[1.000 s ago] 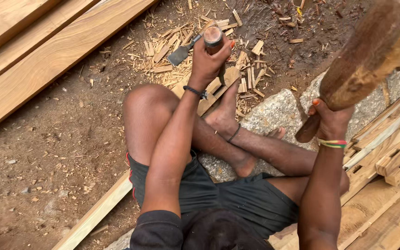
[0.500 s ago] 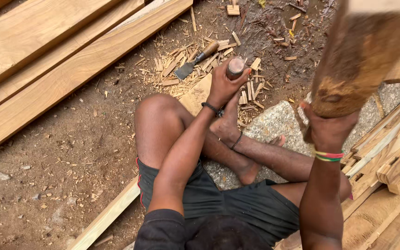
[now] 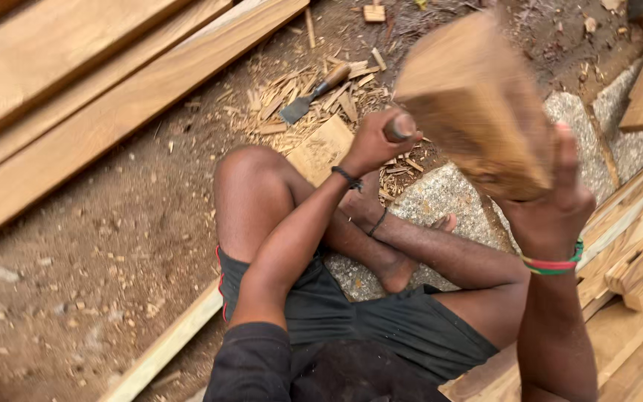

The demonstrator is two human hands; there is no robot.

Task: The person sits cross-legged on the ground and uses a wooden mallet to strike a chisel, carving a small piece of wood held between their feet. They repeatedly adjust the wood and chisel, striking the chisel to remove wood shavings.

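Head view showed our left hand (image 3: 372,141) closed around a chisel handle (image 3: 400,126) above a small wooden block (image 3: 321,149). Our right hand (image 3: 552,205) gripped a blurred wooden mallet (image 3: 474,112), raised right of the chisel handle.

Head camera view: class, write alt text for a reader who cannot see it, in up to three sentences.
A seated person's left hand grips a wooden-handled chisel upright over a small wooden block, while the right hand holds a blurred wooden mallet raised. A second chisel lies among wood chips on the dirt, beside long planks.
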